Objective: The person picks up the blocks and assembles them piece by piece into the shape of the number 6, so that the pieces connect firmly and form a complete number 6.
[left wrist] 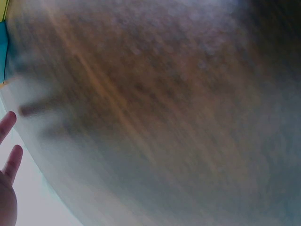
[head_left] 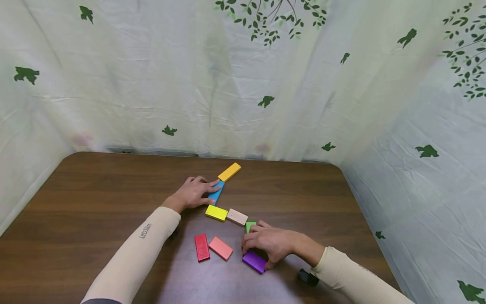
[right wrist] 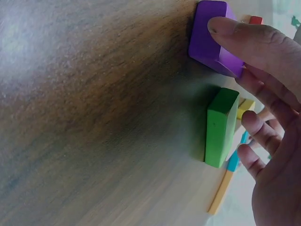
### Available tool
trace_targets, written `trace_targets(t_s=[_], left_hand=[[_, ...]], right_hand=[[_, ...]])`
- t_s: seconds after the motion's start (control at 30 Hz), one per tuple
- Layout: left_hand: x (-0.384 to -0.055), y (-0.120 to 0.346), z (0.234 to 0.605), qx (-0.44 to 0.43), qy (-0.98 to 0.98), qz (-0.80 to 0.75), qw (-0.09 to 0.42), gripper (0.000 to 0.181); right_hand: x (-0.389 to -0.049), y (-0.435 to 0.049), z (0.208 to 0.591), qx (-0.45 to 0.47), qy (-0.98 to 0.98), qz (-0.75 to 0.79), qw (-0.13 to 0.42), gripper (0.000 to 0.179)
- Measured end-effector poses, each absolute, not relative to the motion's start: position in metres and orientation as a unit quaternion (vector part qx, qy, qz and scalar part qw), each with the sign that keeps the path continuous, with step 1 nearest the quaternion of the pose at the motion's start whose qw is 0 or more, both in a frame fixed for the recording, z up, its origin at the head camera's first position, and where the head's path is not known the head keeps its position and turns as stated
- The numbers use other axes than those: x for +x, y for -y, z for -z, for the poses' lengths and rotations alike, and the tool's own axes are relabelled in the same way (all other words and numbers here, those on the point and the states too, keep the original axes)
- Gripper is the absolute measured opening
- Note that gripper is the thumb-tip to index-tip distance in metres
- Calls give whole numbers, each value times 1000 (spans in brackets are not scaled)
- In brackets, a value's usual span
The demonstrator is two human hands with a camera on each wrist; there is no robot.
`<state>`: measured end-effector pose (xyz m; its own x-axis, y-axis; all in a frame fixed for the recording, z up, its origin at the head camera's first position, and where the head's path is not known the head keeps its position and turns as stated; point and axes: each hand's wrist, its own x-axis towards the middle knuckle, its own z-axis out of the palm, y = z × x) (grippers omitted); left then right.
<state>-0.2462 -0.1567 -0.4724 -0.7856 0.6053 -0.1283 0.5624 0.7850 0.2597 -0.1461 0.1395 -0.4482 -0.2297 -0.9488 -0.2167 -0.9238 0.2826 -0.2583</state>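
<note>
So the purple block [head_left: 253, 262] sits just on the near side of the green block [right wrist: 221, 127], with a bit of tabletop [head_left: 114, 219] between the two in the right wrist view. The right hand [head_left: 275, 241] has it pinched, thumb on one face and fingers on the opposite side. Looks like painted wood to me, so probably light, totally stiff and hard to break. The smooth faces might be a little slick, but a gentle thumb-and-finger pinch across the flat sides should do; no need to squeeze. I'd keep the grip on the end away from the green block so fingers don't knock it.

The blue block [head_left: 216, 194] is on the far left of the green block, past the pale and yellow ones. The left hand [head_left: 193, 193] is on it with fingers spread; can't tell how hard they press. Probably just as light, so it'd skid easily. Light fingertips on its long edges would be the safest hold.
</note>
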Motion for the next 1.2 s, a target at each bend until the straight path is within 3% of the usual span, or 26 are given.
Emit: trace_targets(t_s=[0.37, 1.2], left_hand=[[-246, 157, 471, 309, -940, -103, 104, 64], [-245, 156, 469, 312, -940, -98, 101, 64]], right_hand=[[-152, -129, 449, -617, -771, 27, 157, 59], [-171, -97, 443, -620, -760, 11, 197, 56]])
